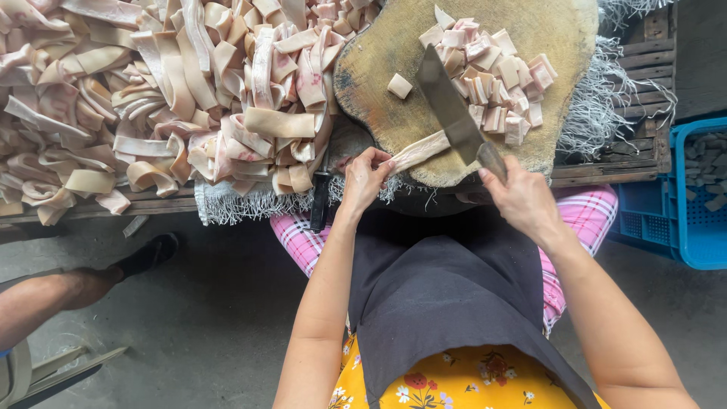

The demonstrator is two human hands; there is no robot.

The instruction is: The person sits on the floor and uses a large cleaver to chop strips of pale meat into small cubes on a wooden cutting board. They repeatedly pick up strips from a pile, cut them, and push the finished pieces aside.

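Fingers (376,161) of the left hand (365,180) pinched together on the near end of a pale strip of pork skin (421,150). Strip lies on the near edge of the round wooden chopping block (379,76). Long axis of the strip runs from the fingertips at lower left up and to the right, far end pointing at the blade.

Right hand (522,198) closed around the handle of a cleaver (452,113). Blade long axis runs diagonally, from the handle at lower right up toward the block's centre at upper left. Lower part of the blade meets the strip's far end; whether the edge is through the strip cannot be told.

Heap of cut cubes (496,79) on the far right part of the block. One single cube (400,85) apart from the heap, just left of the blade.

Large pile of uncut strips (166,91) to the left of the block, on the wooden bench (606,170). A dark-handled second knife (320,198) at the bench edge beside the left wrist. Blue plastic crate (697,227) at the right. Another person's leg (60,295) at lower left.
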